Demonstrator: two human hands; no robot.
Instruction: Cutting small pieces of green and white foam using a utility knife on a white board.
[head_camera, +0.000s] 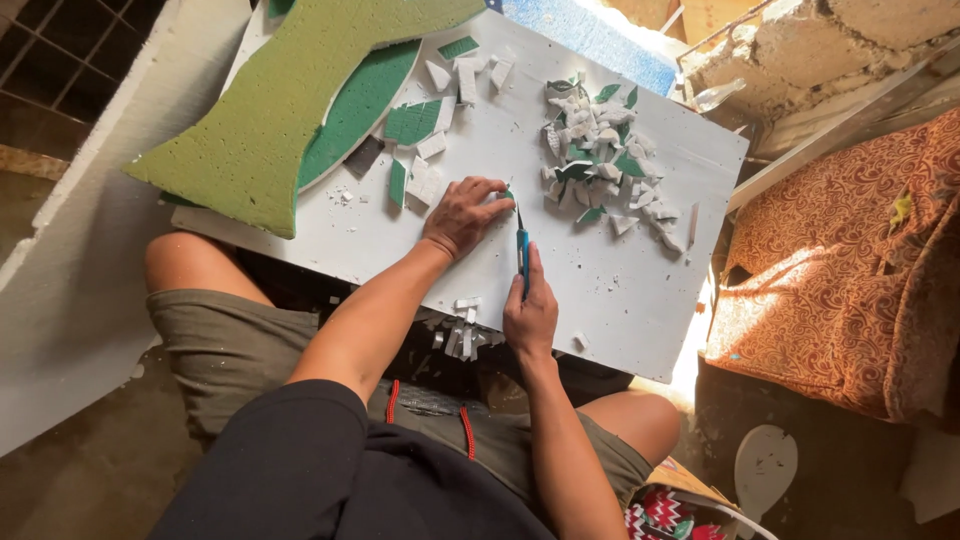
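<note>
Foam piece (503, 197), small and white-and-green, is pinned flat on the white board (600, 280) by the left hand (462, 213), fingers pressed down on it, roughly at the board's middle. A blue craft knife (522, 255) is pinched shut in the right hand (530, 315), blade tip set right at the piece, just beside the left fingertips. A heap of cut scraps (600, 160) is piled past the knife, toward the board's far right corner. A big green foam sheet (290, 90) is laid over the board's far left corner. More white offcuts (462, 338) are scattered at the board's near edge, over the lap.
</note>
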